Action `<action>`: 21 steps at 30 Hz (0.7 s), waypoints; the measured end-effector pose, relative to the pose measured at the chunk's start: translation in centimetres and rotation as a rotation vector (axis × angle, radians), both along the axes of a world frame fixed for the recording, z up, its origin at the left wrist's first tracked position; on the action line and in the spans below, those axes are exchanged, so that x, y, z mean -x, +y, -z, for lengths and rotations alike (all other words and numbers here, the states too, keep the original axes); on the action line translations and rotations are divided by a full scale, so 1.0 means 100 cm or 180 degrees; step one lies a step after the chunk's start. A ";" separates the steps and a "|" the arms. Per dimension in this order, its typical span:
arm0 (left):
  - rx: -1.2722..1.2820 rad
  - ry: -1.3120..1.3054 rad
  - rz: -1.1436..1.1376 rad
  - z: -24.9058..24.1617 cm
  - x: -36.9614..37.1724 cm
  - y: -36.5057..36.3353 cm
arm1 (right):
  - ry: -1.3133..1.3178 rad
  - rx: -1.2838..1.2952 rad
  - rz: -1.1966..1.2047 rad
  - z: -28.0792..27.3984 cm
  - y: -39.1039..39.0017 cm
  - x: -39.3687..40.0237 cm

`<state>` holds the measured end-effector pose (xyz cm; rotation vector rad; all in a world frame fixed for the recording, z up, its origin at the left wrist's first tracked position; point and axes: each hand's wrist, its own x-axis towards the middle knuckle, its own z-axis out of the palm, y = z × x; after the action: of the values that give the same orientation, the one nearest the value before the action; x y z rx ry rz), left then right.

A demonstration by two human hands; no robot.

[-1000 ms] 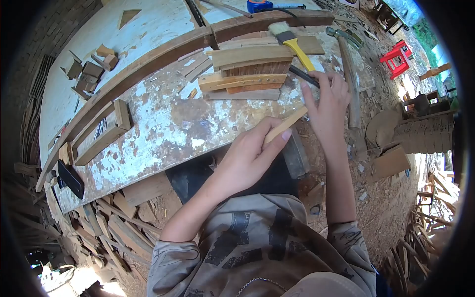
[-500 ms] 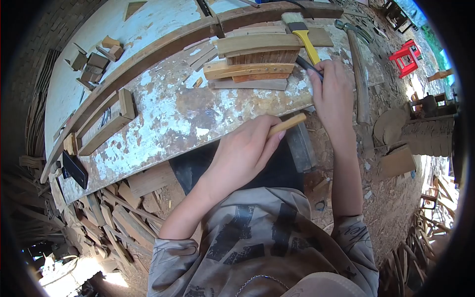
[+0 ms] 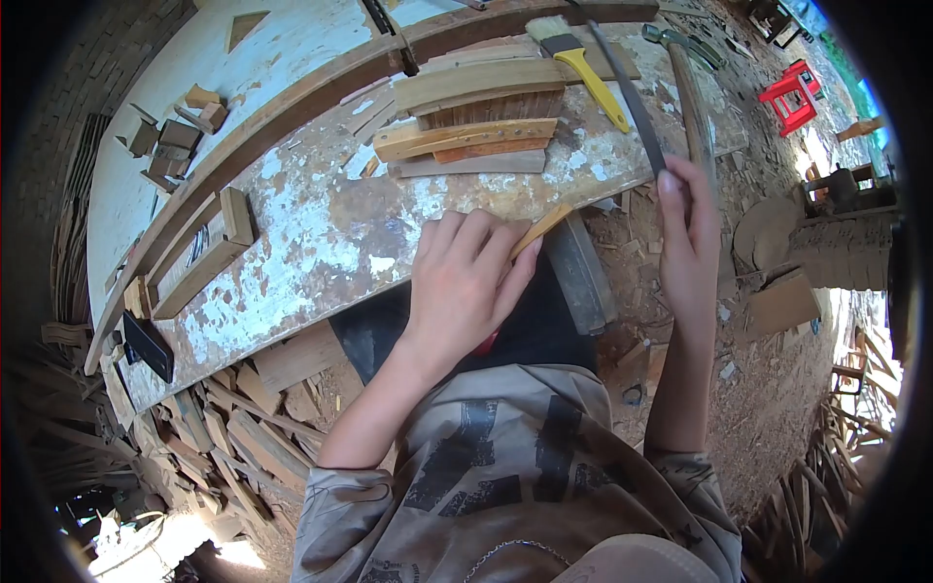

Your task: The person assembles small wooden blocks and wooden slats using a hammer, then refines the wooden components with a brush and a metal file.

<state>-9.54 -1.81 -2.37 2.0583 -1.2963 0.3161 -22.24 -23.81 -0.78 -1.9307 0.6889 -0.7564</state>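
Note:
My left hand (image 3: 462,277) is closed around a short, light-coloured wooden stick (image 3: 542,230), whose end sticks out past the thumb at the workbench's front edge. My right hand (image 3: 690,228) grips the near end of a long, dark, flat file (image 3: 630,92), which slants up and away over the bench. Left of the file lies a yellow-handled paintbrush (image 3: 593,80). A hammer (image 3: 692,112) with a wooden handle rests to its right. Beyond my left hand, several curved wooden pieces (image 3: 476,87) are stacked on the paint-flecked workbench (image 3: 330,228).
A long curved wooden rail (image 3: 282,102) runs across the bench. Small wood blocks (image 3: 175,141) and a wooden frame (image 3: 209,253) sit at the left, with a phone (image 3: 148,347) near the corner. Scrap wood (image 3: 233,442) is piled below; a red stool (image 3: 789,97) stands far right.
My right hand has moved right and towards me, drawing the file out from beside the paintbrush. My left hand has turned slightly, and the stick now points more steeply upward.

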 end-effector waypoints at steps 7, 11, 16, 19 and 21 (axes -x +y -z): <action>0.0102 0.0021 0.0008 0.005 -0.001 -0.001 | 0.0371 -0.0666 -0.0312 0.015 0.023 0.049; 0.0158 0.0125 -0.0058 0.005 -0.001 -0.002 | 0.0423 -0.0235 -0.0239 0.013 0.029 0.069; 0.0322 0.0152 -0.0115 0.009 -0.001 -0.007 | 0.0947 0.0466 -0.0446 -0.003 0.027 0.078; 0.0327 0.0262 -0.0243 0.010 0.000 -0.009 | 0.0801 0.0995 -0.0558 0.004 0.024 0.078; 0.0335 0.0234 -0.0278 0.008 -0.001 -0.010 | 0.0927 0.1043 -0.0583 -0.005 0.026 0.076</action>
<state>-9.47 -2.82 -3.21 2.0219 -1.1246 0.3373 -29.85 -21.20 -0.26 -2.3983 0.5748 -0.5002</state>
